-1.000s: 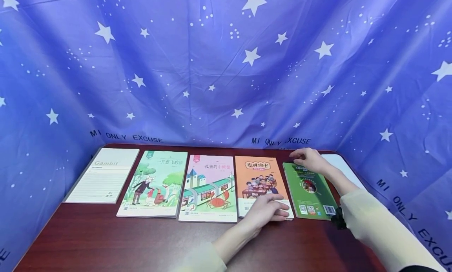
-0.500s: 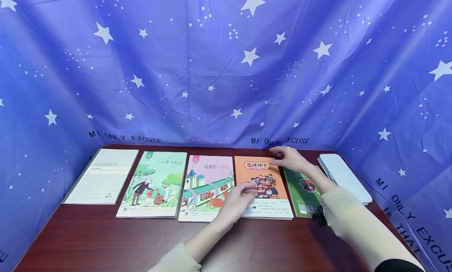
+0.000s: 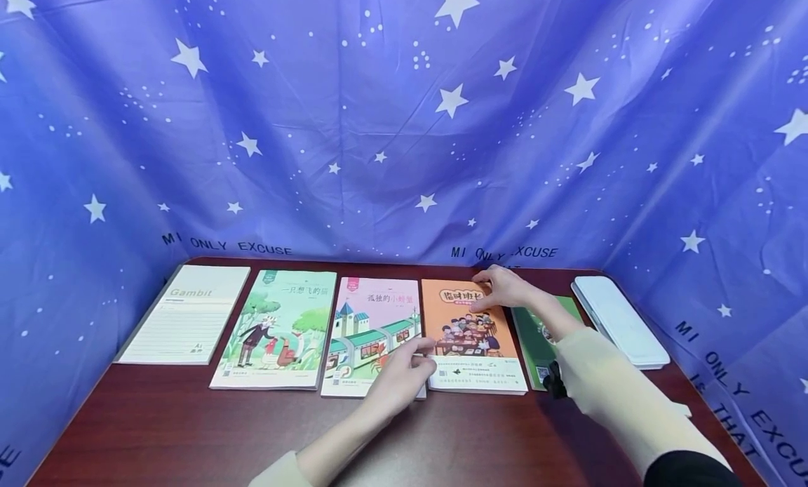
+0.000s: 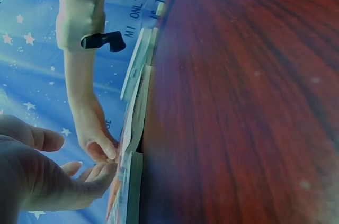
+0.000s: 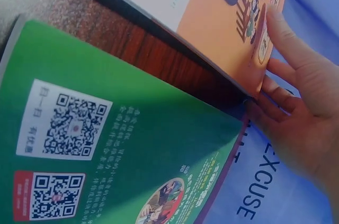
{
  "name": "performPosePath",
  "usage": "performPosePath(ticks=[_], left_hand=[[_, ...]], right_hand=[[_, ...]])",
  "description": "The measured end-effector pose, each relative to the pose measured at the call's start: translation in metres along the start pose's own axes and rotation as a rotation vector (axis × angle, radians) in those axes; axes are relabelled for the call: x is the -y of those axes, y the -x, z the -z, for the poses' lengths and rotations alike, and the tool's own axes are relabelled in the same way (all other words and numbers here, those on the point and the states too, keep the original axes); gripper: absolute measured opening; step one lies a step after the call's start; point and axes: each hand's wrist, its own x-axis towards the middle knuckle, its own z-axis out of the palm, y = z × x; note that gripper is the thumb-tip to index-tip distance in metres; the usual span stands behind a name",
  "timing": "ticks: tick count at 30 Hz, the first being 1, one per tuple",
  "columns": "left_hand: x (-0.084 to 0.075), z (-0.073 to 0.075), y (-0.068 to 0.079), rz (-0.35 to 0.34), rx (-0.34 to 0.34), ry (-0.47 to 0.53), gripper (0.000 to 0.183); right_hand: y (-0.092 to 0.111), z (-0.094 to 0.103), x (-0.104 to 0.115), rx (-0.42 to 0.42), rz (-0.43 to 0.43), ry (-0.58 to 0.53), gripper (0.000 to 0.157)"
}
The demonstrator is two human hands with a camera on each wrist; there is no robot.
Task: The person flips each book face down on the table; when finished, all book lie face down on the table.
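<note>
The orange book (image 3: 470, 343) lies face up on the table, fourth from the left in a row. At its top right corner, my right hand (image 3: 508, 292) pinches the edge, thumb on the cover and fingers at the far side; the right wrist view shows this hand (image 5: 304, 86) close up. Over the lower right part of the pink book (image 3: 379, 297) is my left hand (image 3: 399, 378), its fingers loosely bent with nothing between them. A green book (image 5: 85, 60) sits right of the orange one, partly hidden under my right forearm in the head view.
Further left lie a light green book (image 3: 278, 332) and a cream Gambit notebook (image 3: 186, 315). A white flat case (image 3: 621, 322) is at the table's right end. Behind the dark red wooden table (image 3: 189, 431) hangs a blue star-printed curtain (image 3: 353, 122).
My right hand has moved left from the green book to the top of the orange book. My left hand has shifted left from the orange book's lower part to the pink book.
</note>
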Motion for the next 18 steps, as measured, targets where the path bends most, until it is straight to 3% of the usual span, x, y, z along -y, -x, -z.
performPosePath(ticks=[5, 13, 18], left_hand=[[0.005, 0.003, 0.007, 0.001, 0.025, 0.001, 0.048], [0.012, 0.007, 0.02, 0.005, 0.047, -0.047, 0.047], [0.015, 0.01, 0.026, 0.067, 0.089, 0.092, 0.05]], right_hand=[[0.0, 0.002, 0.003, 0.004, 0.006, 0.034, 0.078], [0.003, 0.006, 0.007, 0.08, 0.004, 0.059, 0.08], [0.006, 0.009, 0.009, 0.119, 0.011, 0.063, 0.082]])
